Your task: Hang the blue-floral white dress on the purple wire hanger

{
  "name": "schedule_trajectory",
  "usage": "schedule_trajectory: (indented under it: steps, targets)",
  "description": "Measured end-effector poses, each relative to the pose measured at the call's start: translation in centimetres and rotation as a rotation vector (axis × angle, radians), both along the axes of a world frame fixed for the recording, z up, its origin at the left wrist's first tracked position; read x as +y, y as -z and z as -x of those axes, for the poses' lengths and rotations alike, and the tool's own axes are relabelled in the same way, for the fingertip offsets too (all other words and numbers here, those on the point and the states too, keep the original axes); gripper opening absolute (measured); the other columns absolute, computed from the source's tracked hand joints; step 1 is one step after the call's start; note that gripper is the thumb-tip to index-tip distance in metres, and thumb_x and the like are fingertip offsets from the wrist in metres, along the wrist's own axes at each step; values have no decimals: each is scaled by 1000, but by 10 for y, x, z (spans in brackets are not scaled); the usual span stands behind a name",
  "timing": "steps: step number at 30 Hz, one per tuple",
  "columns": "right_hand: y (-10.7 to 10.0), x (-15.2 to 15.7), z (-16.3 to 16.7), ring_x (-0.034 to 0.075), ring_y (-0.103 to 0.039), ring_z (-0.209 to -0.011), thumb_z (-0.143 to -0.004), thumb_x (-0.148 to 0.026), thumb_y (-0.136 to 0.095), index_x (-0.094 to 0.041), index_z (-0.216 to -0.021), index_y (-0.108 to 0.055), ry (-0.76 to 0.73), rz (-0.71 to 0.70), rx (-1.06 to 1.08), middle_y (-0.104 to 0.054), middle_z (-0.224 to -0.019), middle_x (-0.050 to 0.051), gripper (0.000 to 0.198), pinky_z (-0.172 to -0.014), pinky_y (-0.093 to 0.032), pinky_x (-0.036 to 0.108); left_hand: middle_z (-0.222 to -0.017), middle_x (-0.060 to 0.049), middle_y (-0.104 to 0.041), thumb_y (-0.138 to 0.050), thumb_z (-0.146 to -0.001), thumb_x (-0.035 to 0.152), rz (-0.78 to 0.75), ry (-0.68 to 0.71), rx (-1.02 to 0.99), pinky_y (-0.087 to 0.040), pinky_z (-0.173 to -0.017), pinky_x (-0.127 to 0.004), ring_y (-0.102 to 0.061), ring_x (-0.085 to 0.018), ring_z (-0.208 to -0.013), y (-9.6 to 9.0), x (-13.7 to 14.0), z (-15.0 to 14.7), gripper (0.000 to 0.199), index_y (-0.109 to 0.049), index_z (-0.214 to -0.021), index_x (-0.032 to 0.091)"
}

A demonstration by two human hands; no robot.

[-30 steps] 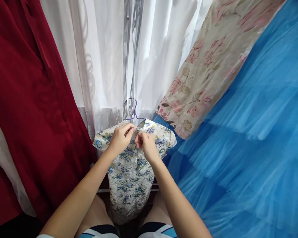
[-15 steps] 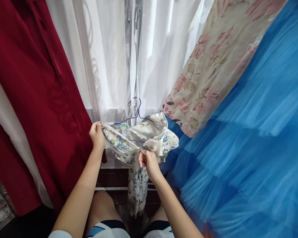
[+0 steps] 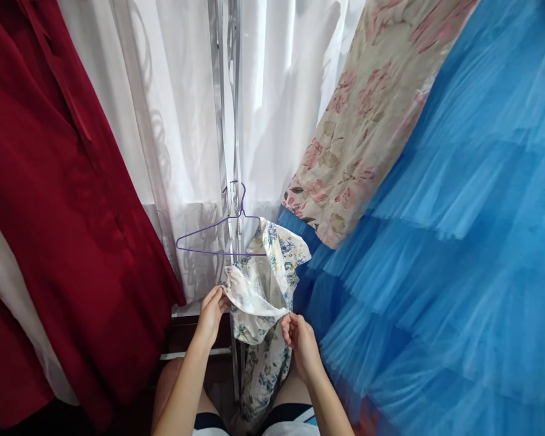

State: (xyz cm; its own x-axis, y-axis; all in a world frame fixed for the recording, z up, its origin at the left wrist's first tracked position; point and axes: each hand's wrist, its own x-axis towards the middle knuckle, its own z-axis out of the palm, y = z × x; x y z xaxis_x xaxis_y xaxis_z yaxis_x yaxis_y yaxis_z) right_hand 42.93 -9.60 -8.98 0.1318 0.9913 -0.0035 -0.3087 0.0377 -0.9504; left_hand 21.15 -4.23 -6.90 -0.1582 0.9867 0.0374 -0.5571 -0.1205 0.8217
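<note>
A white dress (image 3: 261,300) with blue and yellow flowers hangs by one shoulder from a purple hanger (image 3: 204,228). The hanger's left arm is bare; its right arm goes inside the garment. My left hand (image 3: 213,312) pinches the freed shoulder edge of the dress, below the hanger. On the other side, my right hand (image 3: 300,336) pinches the neckline edge at its lower right. Between both hands the neckline is stretched, and the skirt trails down between my knees.
Behind the hanger stands a metal pole (image 3: 236,121) before white curtains (image 3: 181,91). A red garment (image 3: 95,242) hangs at left. To the right are a beige floral dress (image 3: 345,133) and a tiered blue tulle skirt (image 3: 458,242).
The left shoulder of the dress has come off the hanger. My left hand has moved right and down with it, and my right hand has shifted slightly right and down.
</note>
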Motion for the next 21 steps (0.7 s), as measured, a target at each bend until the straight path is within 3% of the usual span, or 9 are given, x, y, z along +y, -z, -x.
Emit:
schedule_trajectory:
  steps: [4,9,12,16,18,21]
  targets:
    - [18,4,-14,11,-35,-37,-80,-60,-51,-20,-63,-55,-19,98,-176,-54,-47,0,44,-40,-20,24,-88,-4,-62,-72,-78,41,-149,127,0,-47,-77,-26,-59,-16,-82,-34,-28,-26,26,-62,-86,18]
    - [31,6,-15,14,-38,-38,-80,-51,-49,-20,-60,-59,30,101,-361,-50,-41,-1,38,-43,-26,26,-87,-4,-56,-58,-92,40,-409,190,318,-43,-78,-26,-54,-17,-84,-70,-54,-44,24,-63,-85,17]
    - [36,0,-17,16,-45,-44,-74,-44,-59,-21,-56,-60,44,89,-419,-51,-42,-1,29,-48,-33,28,-88,-4,-54,-53,-95,38,-448,240,445,-43,-78,-27,-53,-17,-84,-71,-67,-52,25,-64,-86,18]
    - [25,-12,-20,23,-58,-67,-68,-38,-70,-23,-77,-69,153,-35,-498,-64,-67,1,18,-68,-45,33,-88,-5,-54,-50,-97,36,-458,288,543,-42,-79,-29,-54,-18,-84,-62,-81,-62,24,-64,-87,19]
    - [11,-20,-18,27,-61,-86,-73,-42,-69,-24,-87,-71,75,-93,-432,-69,-85,5,23,-81,-47,38,-90,-6,-56,-49,-97,35,-469,314,595,-43,-82,-30,-55,-20,-87,-62,-86,-69,25,-66,-88,19]
    - [-10,-34,-8,30,-60,-105,-78,-57,-64,-24,-88,-73,-168,-40,-144,-72,-98,8,35,-94,-45,41,-93,-7,-59,-49,-97,34,-481,344,640,-43,-87,-31,-57,-21,-93,-66,-89,-75,24,-69,-92,20]
